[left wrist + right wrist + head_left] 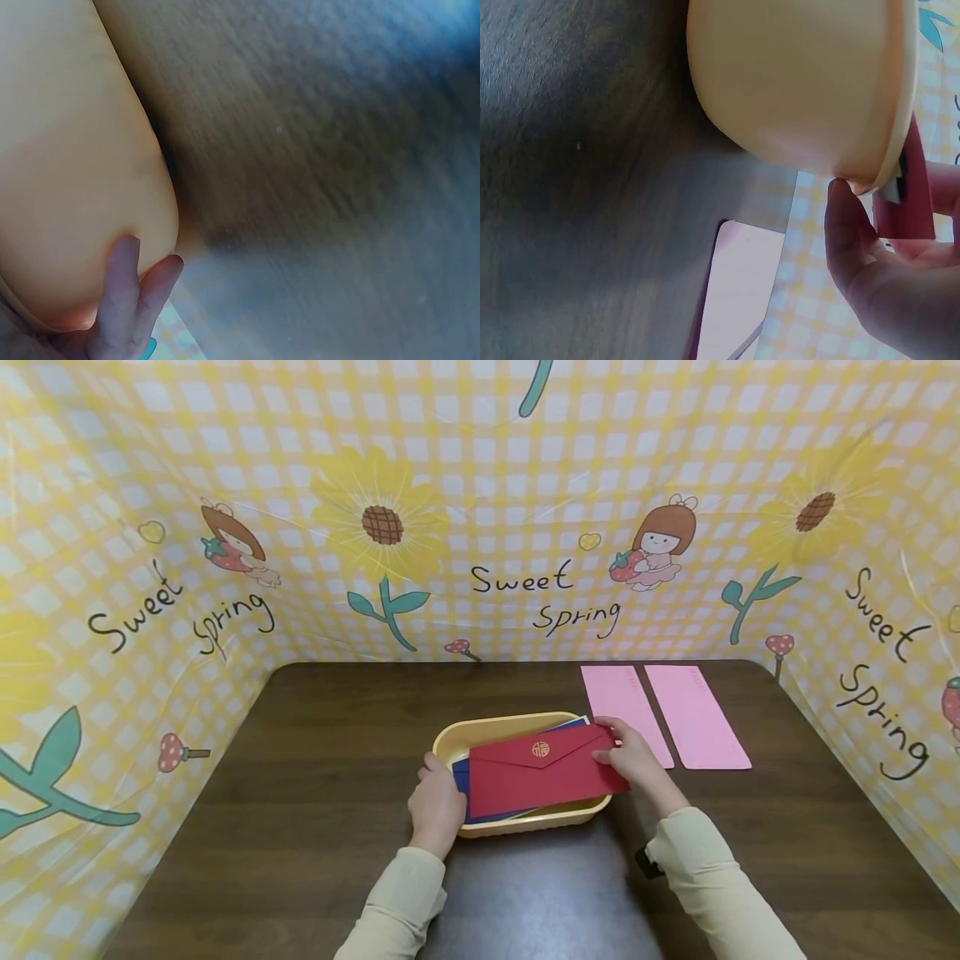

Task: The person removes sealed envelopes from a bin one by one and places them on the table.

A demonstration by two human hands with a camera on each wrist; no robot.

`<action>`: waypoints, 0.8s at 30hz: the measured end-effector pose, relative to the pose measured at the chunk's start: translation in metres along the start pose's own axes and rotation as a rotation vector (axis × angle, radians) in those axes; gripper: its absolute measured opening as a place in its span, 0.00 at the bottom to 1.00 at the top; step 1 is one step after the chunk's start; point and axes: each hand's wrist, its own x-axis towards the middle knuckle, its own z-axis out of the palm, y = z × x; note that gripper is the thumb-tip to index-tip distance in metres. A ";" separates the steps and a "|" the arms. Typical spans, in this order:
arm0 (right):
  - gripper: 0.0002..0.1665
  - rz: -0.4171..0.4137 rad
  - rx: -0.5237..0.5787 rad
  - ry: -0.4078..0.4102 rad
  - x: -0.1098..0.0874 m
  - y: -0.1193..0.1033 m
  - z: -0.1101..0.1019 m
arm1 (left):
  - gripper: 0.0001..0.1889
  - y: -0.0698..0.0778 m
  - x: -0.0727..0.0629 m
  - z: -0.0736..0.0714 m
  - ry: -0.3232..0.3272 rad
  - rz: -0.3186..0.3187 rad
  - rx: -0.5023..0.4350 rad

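Note:
A yellow plastic basin [540, 820] sits on the table, and my left hand [437, 803] grips its left end. In the left wrist view the fingertips [121, 262] press on the basin's outer wall [75, 172]. A red envelope [525, 781] with a gold emblem lies slanted over the basin's top, its right end past the rim. My right hand [632, 762] pinches that right end; in the right wrist view one fingertip is right under the basin's rim. Beneath the red envelope, a dark blue envelope [460, 777] shows at the left, and pale edges show too.
Two pink envelopes [697, 718] lie side by side at the table's back right, behind my right hand. A checked yellow cloth [480, 527] stands as a wall around the back and sides of the brown wooden table [315, 827].

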 end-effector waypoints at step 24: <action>0.20 0.007 -0.128 0.003 -0.004 0.011 -0.016 | 0.37 0.001 0.001 0.001 -0.020 -0.004 -0.002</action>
